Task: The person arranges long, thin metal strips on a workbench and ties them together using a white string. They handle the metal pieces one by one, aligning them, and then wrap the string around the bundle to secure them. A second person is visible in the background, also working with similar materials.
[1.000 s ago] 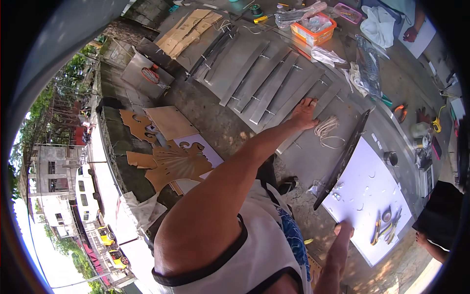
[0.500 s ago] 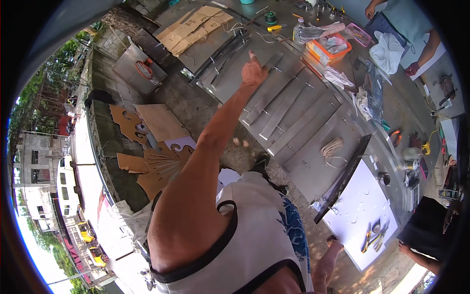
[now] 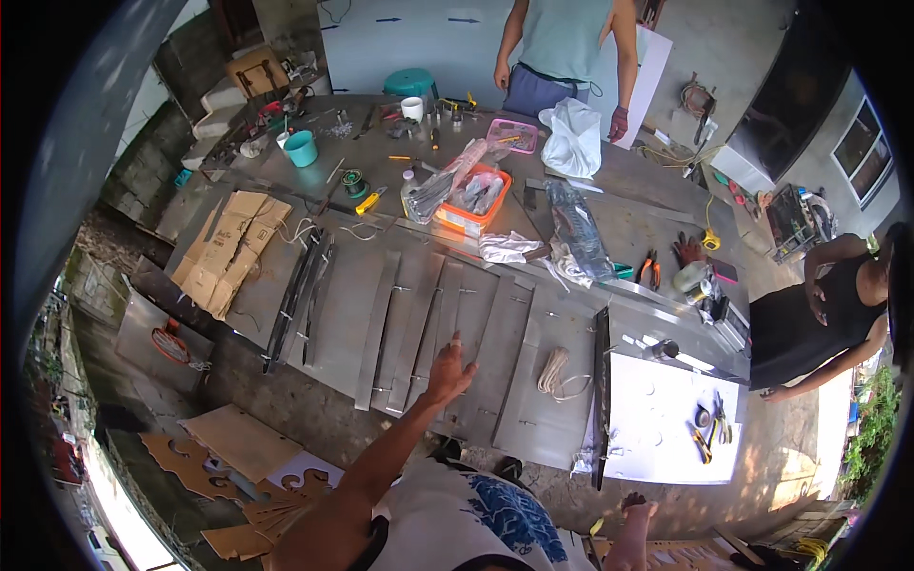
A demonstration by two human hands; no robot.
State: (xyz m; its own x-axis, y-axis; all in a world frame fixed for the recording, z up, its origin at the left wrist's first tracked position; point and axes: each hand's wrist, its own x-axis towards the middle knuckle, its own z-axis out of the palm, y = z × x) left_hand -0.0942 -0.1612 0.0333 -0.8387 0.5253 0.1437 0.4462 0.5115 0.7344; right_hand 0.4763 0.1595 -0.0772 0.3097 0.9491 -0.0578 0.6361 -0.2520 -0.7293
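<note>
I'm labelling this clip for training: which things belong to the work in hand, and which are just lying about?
Seemingly in use:
- metal strips, nearest the left hand
- table beneath them

Seemingly just lying about:
- cardboard
- orange basket
- white bag
- teal cup

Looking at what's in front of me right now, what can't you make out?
In the head view:
Left hand: covers part of the metal strip beneath; contact unclear.
Right hand: too small and dark to read its fingers.
Orange bin: clear plastic on top hides what lies beneath.
White bag: its folds hide any contents.
Pale-shirted co-worker: head cut off by the upper edge.
Scraps on the white board: too small to identify.
</note>
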